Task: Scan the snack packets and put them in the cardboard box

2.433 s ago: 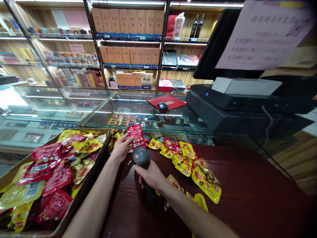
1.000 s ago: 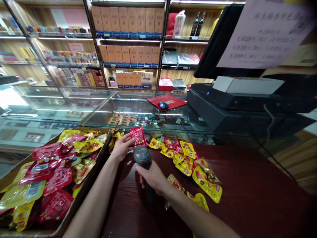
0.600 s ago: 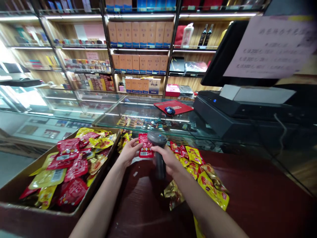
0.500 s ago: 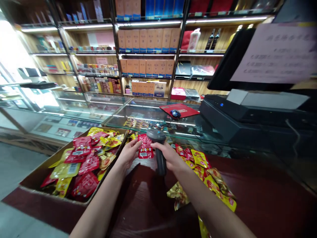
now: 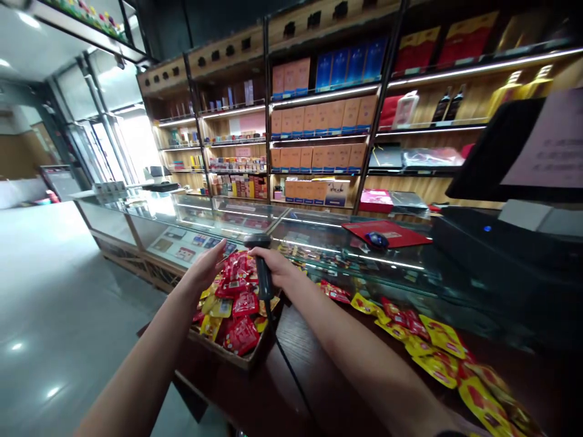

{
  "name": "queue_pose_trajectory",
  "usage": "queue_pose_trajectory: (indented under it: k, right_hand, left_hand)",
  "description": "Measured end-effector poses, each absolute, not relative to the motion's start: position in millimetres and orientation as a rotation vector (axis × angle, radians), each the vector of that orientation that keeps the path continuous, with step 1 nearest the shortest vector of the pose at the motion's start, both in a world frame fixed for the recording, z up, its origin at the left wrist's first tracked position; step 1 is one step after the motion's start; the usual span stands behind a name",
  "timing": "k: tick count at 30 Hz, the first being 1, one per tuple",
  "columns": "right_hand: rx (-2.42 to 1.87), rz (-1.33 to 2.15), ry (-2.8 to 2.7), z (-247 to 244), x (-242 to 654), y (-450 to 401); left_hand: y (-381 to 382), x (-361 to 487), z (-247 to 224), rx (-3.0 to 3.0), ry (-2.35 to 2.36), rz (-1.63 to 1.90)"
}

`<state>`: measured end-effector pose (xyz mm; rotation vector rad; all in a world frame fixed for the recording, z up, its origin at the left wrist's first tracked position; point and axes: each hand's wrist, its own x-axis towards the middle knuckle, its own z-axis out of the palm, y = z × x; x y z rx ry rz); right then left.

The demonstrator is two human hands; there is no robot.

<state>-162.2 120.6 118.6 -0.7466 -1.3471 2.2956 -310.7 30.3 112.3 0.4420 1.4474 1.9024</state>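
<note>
My right hand [image 5: 276, 266] is wrapped round the handle of a dark barcode scanner [image 5: 264, 276], whose cable runs down over the dark red tabletop. Over the left part of a cardboard box [image 5: 248, 359] is my left hand [image 5: 206, 267], thumb raised and nothing visible in it. Red and yellow snack packets [image 5: 241, 335] fill the box below both hands. More packets [image 5: 435, 364] lie in a loose row on the table, to the right of my right forearm.
A glass display counter [image 5: 314, 233] runs behind the table, with a red mat [image 5: 405, 233] and a mouse [image 5: 377, 240] on it. A monitor [image 5: 489, 152] stands at the right. Shelves of boxes and bottles line the back wall.
The view has swung left. Both hands and the scanner have moved over to the box. The red packet that was between my hands is no longer seen in my left hand.
</note>
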Motion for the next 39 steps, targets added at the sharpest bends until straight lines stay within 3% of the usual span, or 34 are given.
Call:
queue_pose_trajectory:
  k: [8, 17, 24, 31, 36, 39]
  right_hand:
    - [-0.879, 2.169, -1.28, 86.0, -126.6, 138.3]
    - [-1.107, 1.953, -1.059, 60.2, 57.9, 139.6]
    - [-1.417, 1.799, -0.929, 6.9, 173.1, 105.1]
    - [-1.472, 1.705, -0.883, -28.2, 184.8, 79.4]
    - [-1.402, 1.779, -0.824, -32.0, 168.9, 99.2]
    - [-1.338, 1.841, -0.771, -24.1, 161.7, 116.9]
  left_hand:
    - [31.7, -257.7, 98.5, 0.592, 1.332, 1.773]
    - [71.4, -105.0, 37.9, 0.847, 0.954, 1.183]
    - [79.7, -24.2, -19.2, 1.328, 1.164, 0.724]
    - [60.8, -0.8, -40.9, 2.122, 1.422, 0.463]
    - [59.9, 4.9, -44.3, 2.306, 1.712, 0.309]
    - [75.7, -10.8, -43.5, 2.208, 1.719, 0.414]
